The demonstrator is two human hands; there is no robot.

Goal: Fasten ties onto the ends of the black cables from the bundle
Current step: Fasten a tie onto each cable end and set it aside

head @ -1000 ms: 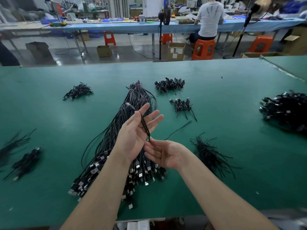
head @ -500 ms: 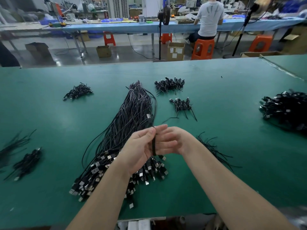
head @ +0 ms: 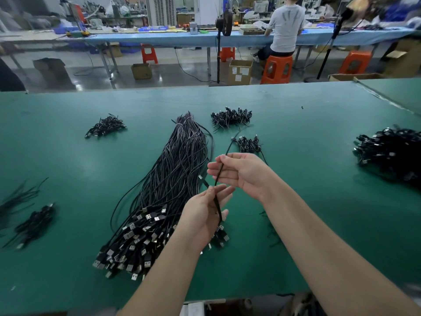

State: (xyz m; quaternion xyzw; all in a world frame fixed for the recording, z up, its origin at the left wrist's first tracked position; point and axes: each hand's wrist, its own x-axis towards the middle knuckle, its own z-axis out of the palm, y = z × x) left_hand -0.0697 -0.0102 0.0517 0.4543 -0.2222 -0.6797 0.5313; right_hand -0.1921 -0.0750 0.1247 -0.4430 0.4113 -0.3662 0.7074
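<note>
A big bundle of black cables (head: 175,179) lies on the green table (head: 68,160), its USB plugs fanned out toward me. My left hand (head: 205,215) pinches the lower part of one folded black cable (head: 218,176) above the plugs. My right hand (head: 241,172) grips the same cable higher up, and its far end (head: 231,144) sticks out past the fingers. Most of a pile of loose black ties (head: 271,231) lies hidden under my right forearm.
Small heaps of tied cables lie at the far left (head: 106,126), far middle (head: 231,118) and just beyond my right hand (head: 249,144). A large heap (head: 391,153) sits at the right edge; more cables (head: 34,222) at the left. A person (head: 284,28) sits at a far bench.
My hands, clasped together around the folded cable half a second ago, have drawn apart: the right rose and moved away, the left stayed low, stretching the cable between them.
</note>
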